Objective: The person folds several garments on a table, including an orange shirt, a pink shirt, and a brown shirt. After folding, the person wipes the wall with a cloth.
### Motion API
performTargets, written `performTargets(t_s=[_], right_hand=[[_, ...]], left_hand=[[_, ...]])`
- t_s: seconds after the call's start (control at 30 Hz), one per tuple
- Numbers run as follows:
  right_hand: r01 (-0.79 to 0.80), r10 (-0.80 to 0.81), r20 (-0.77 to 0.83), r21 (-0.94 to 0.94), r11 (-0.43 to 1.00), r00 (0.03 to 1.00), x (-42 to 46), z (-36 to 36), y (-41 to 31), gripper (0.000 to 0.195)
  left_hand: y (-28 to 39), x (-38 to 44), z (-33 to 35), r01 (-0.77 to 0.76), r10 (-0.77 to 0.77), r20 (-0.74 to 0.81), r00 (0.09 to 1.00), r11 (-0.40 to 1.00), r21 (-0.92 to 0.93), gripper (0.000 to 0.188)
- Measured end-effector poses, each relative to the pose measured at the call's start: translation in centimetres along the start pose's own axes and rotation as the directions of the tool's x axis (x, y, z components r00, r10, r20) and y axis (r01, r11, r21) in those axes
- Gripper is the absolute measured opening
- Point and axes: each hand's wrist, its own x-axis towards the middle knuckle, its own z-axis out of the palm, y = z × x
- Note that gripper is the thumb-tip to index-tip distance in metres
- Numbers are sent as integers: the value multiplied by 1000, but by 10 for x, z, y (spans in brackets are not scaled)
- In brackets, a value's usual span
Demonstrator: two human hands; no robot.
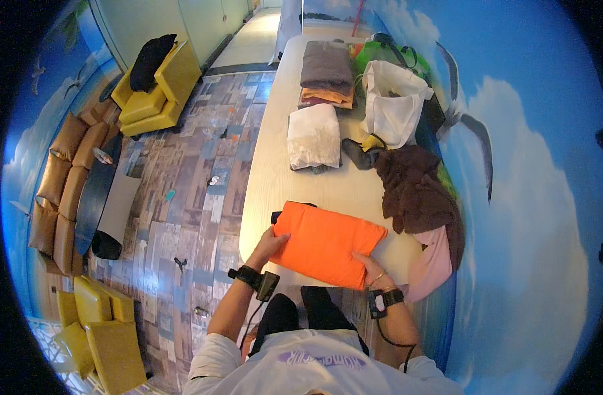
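Note:
A folded orange cloth item lies at the near end of the pale wooden table, a dark edge showing beneath its far left corner. My left hand grips its left edge, thumb on top. At its lower right edge, my right hand holds the fabric, the thumb on top and the other fingers partly hidden. Beyond it sits a folded white garment with a greyish print. Farther back is a stack of folded cloth, with a dark grey piece above orange ones.
Along the right side are a crumpled brown cloth, a pink cloth, a dark and yellow item, a white fabric bag and a green bag. Left on the floor stand yellow armchairs and a brown sofa.

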Motion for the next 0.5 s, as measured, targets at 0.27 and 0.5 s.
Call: performTargets(t_s=[0.27, 0.5], right_hand=[[38, -42, 11, 261, 965, 999, 17, 10, 28, 45], [211, -206, -56, 81, 974, 977, 18, 6, 41, 45]], left_hand=[[60, 36, -11, -83, 58, 166, 984, 986, 144, 42], [-35, 55, -12, -135, 129, 40, 991, 920, 368, 58]])
